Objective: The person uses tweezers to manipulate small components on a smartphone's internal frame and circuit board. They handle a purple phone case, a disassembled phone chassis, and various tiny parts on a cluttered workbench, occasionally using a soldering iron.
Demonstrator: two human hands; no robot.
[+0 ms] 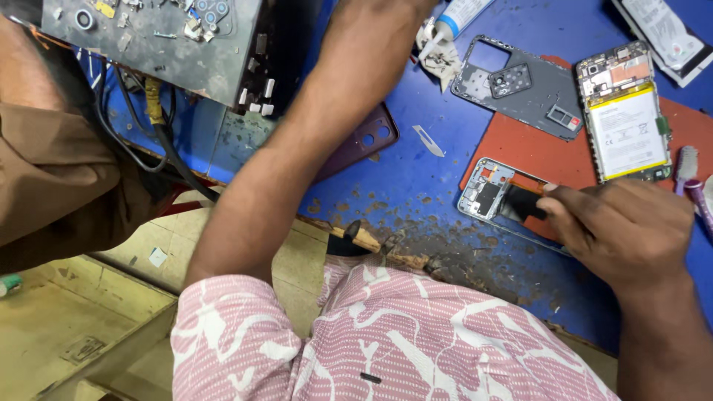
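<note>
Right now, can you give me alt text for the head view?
The right hand presses a phone frame onto a red mat on a blue bench. The left arm reaches up out of view. An opened phone lies nearby.

Grey phone frame (pixel 486 194), flat on red mat (pixel 535 148), partly under fingers (pixel 558 199)

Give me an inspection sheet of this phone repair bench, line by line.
Surface: blue bench, front edge worn and chipped; red mat on it.
Job's things: phone frame on the mat, under the right hand; its fingers rest on a dark part.
Clutter: opened phone showing its battery, grey back cover, purple cover, blade, glue tube, brush.
Hands: left hand out of view past the top edge, forearm stretched over the bench; right fingers curled.
Cables: black cables hang under a grey box.
Surroundings: floor tiles, another person's brown sleeve.
</note>
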